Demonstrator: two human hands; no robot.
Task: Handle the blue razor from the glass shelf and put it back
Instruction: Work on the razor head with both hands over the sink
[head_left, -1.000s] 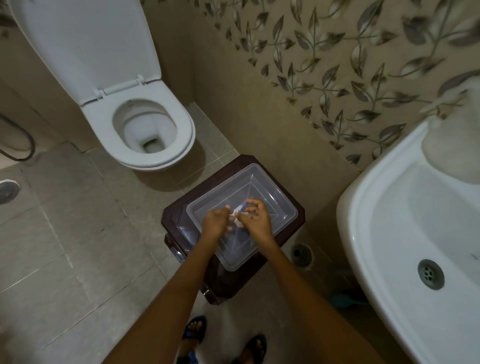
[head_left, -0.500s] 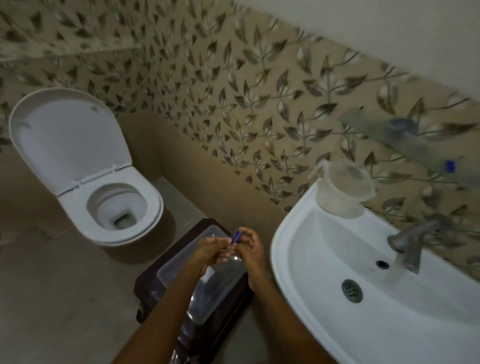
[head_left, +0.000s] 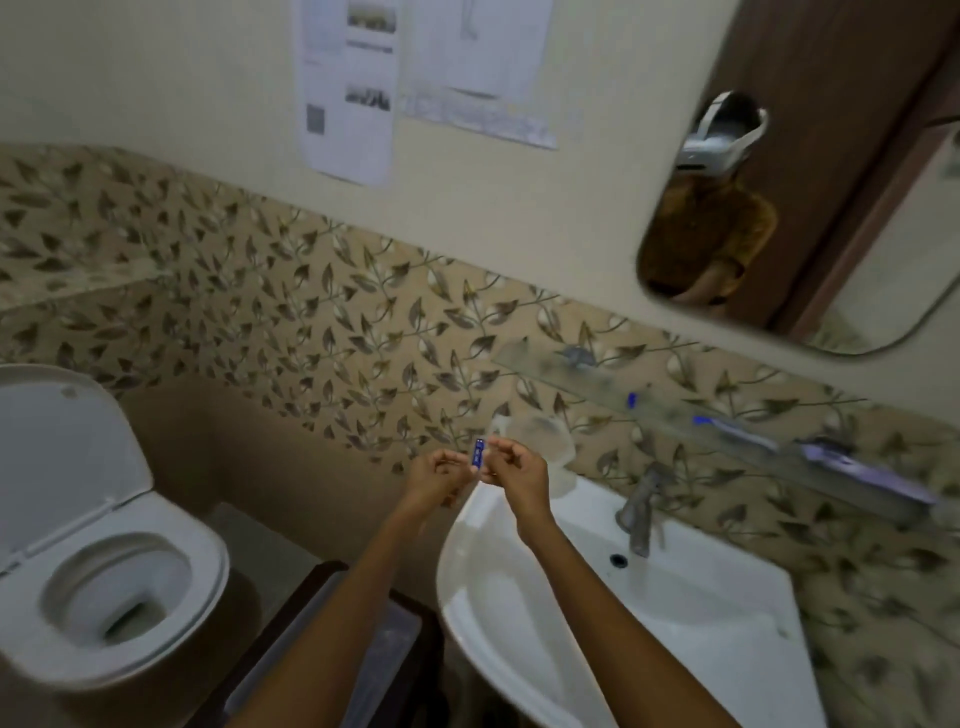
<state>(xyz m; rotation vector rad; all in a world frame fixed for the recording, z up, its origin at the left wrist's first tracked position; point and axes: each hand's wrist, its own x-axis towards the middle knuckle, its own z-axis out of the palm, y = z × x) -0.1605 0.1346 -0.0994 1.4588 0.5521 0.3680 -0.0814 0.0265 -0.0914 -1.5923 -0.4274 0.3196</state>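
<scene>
Both arms: reaching forward, hands meeting above the sink's (head_left: 519, 597) left rim
Left hand (head_left: 435, 479): fingers curling, pinching the blue razor (head_left: 477, 454)
Right hand (head_left: 519, 478): fingertips pinching its other side
Blue razor: standing upright between them, below the glass shelf (head_left: 675, 410)

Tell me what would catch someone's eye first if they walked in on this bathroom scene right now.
Most likely the two hands raised mid-frame, the left hand and right hand pinching a small blue razor between them above the left rim of the white sink. Next, the open toilet at lower left, and the mirror at upper right above the glass shelf.
</scene>
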